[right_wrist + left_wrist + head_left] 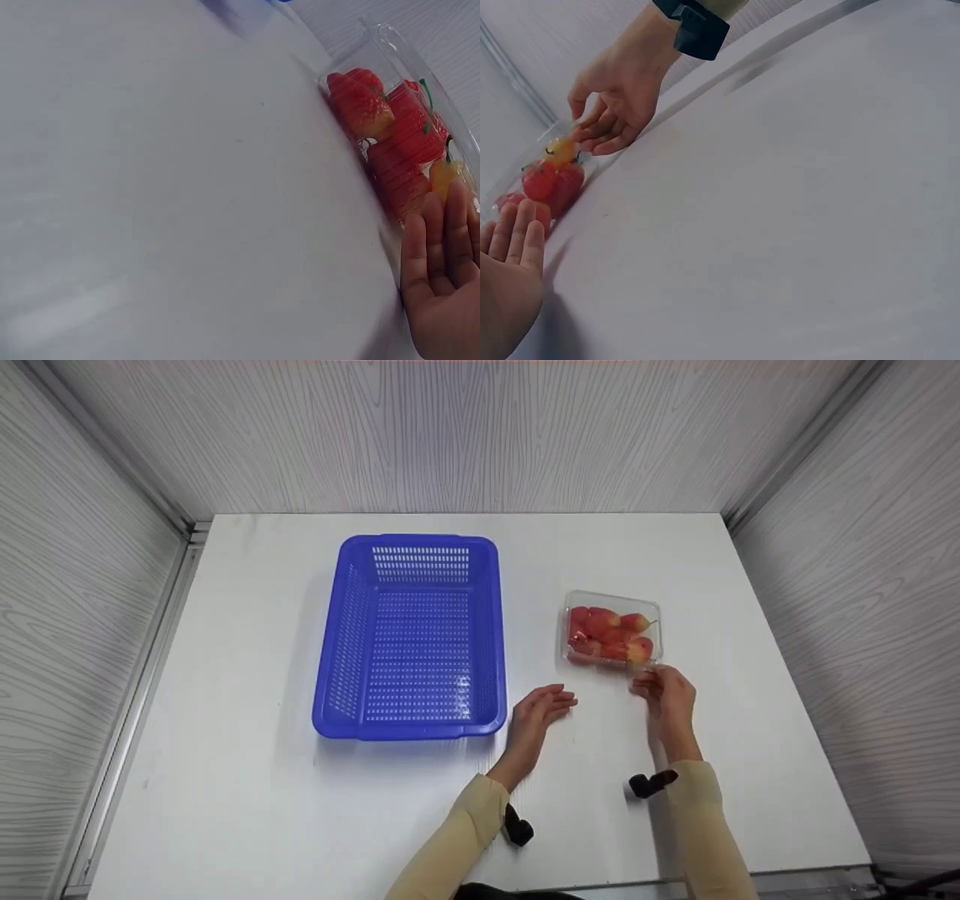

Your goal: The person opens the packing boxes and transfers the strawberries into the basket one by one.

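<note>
The basket (411, 637) is a saturated blue, its walls and floor pierced with rows of small holes that read as a dotted grid. The clamshell box (612, 628) is clear plastic, and the fruit (609, 636) inside is red shading to yellow-orange — green stems show in the right wrist view. The table (247, 780) is plain white. The walls (450, 435) are pale grey with wavy wood-grain lines. Both sleeves (457, 847) are a soft cream-yellow — the wrist straps (651, 783) black.
</note>
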A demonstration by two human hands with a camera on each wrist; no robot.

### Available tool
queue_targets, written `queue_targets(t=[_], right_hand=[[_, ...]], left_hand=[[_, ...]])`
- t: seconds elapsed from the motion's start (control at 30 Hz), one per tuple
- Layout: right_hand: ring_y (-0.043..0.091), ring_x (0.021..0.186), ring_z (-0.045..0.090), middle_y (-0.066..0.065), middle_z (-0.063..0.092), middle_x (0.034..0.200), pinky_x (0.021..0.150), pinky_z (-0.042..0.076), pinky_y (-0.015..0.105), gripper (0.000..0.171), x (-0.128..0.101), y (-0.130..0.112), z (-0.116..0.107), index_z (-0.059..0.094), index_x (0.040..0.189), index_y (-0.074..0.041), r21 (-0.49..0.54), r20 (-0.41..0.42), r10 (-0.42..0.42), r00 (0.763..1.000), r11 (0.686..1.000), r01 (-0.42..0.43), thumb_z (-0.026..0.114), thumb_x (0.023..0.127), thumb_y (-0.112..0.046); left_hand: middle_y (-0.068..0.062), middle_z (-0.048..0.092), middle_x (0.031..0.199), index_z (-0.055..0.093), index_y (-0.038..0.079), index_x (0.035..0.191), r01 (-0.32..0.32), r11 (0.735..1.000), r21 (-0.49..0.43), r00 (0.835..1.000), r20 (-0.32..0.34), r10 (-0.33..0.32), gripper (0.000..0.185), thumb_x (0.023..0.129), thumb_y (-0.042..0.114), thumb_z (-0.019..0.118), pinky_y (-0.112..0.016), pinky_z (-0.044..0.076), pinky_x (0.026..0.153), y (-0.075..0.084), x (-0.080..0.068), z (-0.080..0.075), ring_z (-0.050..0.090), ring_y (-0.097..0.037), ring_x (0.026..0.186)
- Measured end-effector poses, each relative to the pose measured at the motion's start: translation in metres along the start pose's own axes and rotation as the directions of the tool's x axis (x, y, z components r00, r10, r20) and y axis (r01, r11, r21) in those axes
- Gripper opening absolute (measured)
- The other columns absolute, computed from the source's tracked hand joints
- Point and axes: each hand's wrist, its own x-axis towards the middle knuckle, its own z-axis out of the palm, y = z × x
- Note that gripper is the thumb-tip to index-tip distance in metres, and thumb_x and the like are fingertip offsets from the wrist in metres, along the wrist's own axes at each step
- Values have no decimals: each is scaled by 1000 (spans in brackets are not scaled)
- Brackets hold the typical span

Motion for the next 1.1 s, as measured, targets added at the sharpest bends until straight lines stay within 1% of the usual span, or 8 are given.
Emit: queue_targets(t=[0.33, 0.57, 0.63, 0.73, 0.8, 0.87, 0.97, 1.1], right_hand=[[25, 79, 65, 14, 67, 82, 83, 54, 38, 22, -14, 0, -14, 59, 98, 7, -111, 24, -22, 999, 994, 24, 43, 104, -7], [22, 71, 65, 13, 67, 75, 76, 56, 34, 16, -20, -3, -10, 57, 100, 4, -78, -97, -9, 995, 997, 1, 47, 102, -8], [18, 65, 64, 9, 65, 69, 68, 55, 30, 11, -23, -3, -2, 56, 99, 0, -88, -206, -66, 976, 995, 49, 50, 101, -9], [13, 57, 57, 3, 58, 63, 58, 49, 24, 5, -26, 6, 8, 54, 96, -8, -156, -346, -257, 902, 964, 215, 52, 100, -11], [12, 55, 51, 3, 54, 62, 54, 43, 23, 4, -27, 17, 15, 55, 96, -6, -236, -345, -427, 836, 902, 362, 53, 99, -8], [12, 57, 50, 5, 55, 66, 55, 40, 22, 4, -27, 27, 24, 58, 98, 0, -346, -216, -600, 770, 785, 514, 56, 96, -3], [13, 59, 49, 9, 58, 70, 58, 38, 23, 8, -27, 37, 41, 64, 97, 6, -477, 113, -757, 643, 527, 704, 64, 89, 5], [16, 61, 53, 8, 63, 73, 58, 42, 26, 12, -27, 44, 63, 70, 93, 0, -538, 470, -728, 499, 211, 816, 74, 82, 2]], left_hand=[[-32, 63, 114, 55, -14, 118, -43, 997, 65, 999, 26, 41, 33, 106, 15, 44, -50, 48, 95, -13, 24, 11, 65, -39, 105], [-13, 70, 94, 60, -10, 106, 0, 992, 124, 1000, -20, 2, 25, 105, 11, 46, -36, 55, 79, -20, 30, 16, 67, -20, 83], [-11, 69, 92, 59, -10, 106, 1, 993, 114, 1000, -25, 1, 25, 105, 11, 45, -34, 55, 77, -20, 32, 16, 66, -18, 81], [-11, 68, 90, 55, -12, 106, -6, 996, 94, 1000, -23, 8, 24, 105, 9, 44, -34, 55, 75, -19, 35, 16, 65, -18, 79], [-11, 67, 89, 54, -12, 106, -7, 997, 80, 1000, -22, 9, 23, 105, 9, 44, -33, 54, 73, -19, 37, 17, 64, -18, 77], [-11, 67, 88, 54, -11, 105, -10, 997, 77, 1000, -17, 12, 22, 105, 9, 44, -32, 54, 73, -19, 40, 16, 64, -18, 77], [-11, 67, 88, 56, -7, 104, -18, 997, 80, 1000, -16, 19, 22, 105, 12, 46, -33, 54, 73, -18, 44, 15, 64, -19, 78], [-8, 69, 91, 61, 1, 104, -28, 986, 165, 997, -63, 38, 19, 104, 17, 51, -33, 54, 74, -15, 45, 10, 65, -20, 81]])
